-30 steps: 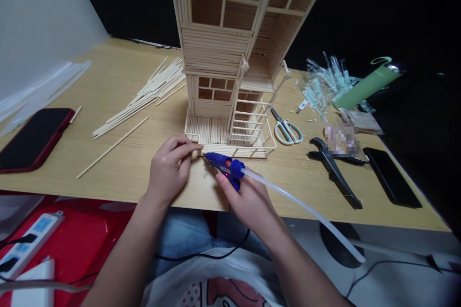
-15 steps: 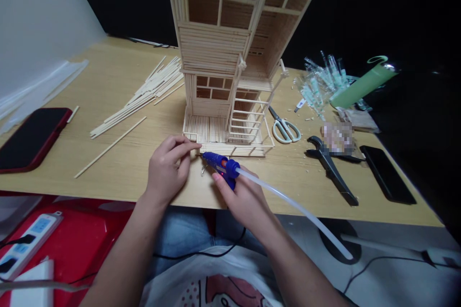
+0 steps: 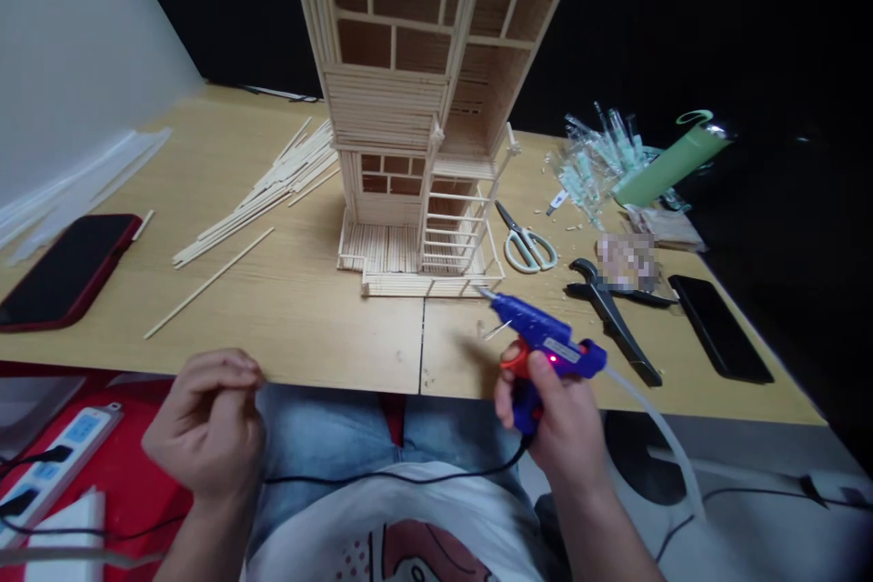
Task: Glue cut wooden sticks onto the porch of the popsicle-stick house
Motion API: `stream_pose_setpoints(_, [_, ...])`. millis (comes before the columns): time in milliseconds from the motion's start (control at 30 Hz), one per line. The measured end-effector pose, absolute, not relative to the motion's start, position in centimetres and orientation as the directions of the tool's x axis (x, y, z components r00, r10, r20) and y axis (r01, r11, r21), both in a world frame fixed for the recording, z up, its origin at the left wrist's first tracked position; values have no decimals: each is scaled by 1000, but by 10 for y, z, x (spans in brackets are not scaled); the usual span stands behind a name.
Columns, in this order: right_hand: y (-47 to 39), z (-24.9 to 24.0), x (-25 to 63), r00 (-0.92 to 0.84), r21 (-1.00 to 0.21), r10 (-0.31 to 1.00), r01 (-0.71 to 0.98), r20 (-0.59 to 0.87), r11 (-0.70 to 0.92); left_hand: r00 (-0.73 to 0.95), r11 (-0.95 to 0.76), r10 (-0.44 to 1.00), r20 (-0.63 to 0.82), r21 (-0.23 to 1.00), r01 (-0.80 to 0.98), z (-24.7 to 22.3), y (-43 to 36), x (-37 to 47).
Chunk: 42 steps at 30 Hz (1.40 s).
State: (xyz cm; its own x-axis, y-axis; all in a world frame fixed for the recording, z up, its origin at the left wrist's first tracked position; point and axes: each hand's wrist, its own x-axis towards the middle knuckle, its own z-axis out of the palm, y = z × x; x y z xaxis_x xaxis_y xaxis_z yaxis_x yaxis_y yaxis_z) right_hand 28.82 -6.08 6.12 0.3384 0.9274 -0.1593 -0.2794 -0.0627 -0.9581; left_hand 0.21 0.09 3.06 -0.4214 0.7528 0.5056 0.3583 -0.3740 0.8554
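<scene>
My right hand [image 3: 559, 409] grips a blue hot glue gun [image 3: 538, 327] with an orange trigger and a lit red light. Its nozzle points up and left, close to the front right corner of the model house's railing; whether it touches cannot be told. A clear glue stick [image 3: 672, 418] trails from the gun's rear. In front of the table edge, at the left, my left hand [image 3: 208, 423] is closed with the fingers curled; anything inside is hidden. The model house [image 3: 388, 109], built of thin wooden sticks, stands upright at the middle with a ladder and a low fence.
Loose wooden sticks [image 3: 273, 177] lie left of the house, with a single stick [image 3: 208, 282] nearer. A red-cased phone [image 3: 68, 268] is far left. Rightward are scissors [image 3: 528, 245], a black plier-like tool [image 3: 617, 323], another phone [image 3: 719, 327] and a green bottle [image 3: 675, 159]. A black cord [image 3: 396, 479] crosses my lap.
My left hand has drawn back from the fence, down and left, and curled closed. My right hand has moved the glue gun rightward along the fence front. The view has shifted slightly.
</scene>
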Motion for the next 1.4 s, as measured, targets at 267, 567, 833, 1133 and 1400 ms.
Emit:
stream_pose_setpoints(267, [-62, 72, 314, 630, -933, 773, -318, -74, 169, 184, -509, 860, 477, 769, 386, 16, -45, 5])
stream_pose_setpoints(567, [-51, 61, 335, 564, -941, 818, -327, -116, 92, -49, -254, 900, 434, 611, 750, 30, 26, 8])
stream_pose_setpoints(833, [-49, 49, 338, 398, -899, 866, -422, -301, -119, -90, -131, 931, 353, 554, 822, 28, 37, 15])
stream_pose_setpoints(1133, [-60, 26, 358, 261, -889, 895, -386, -361, -246, -223, 35, 929, 295, 530, 848, 35, 37, 23])
stream_pose_setpoints(1400, [-58, 37, 346, 290, -903, 903, -383, -318, -195, -280, 74, 912, 300, 550, 832, 32, 36, 26])
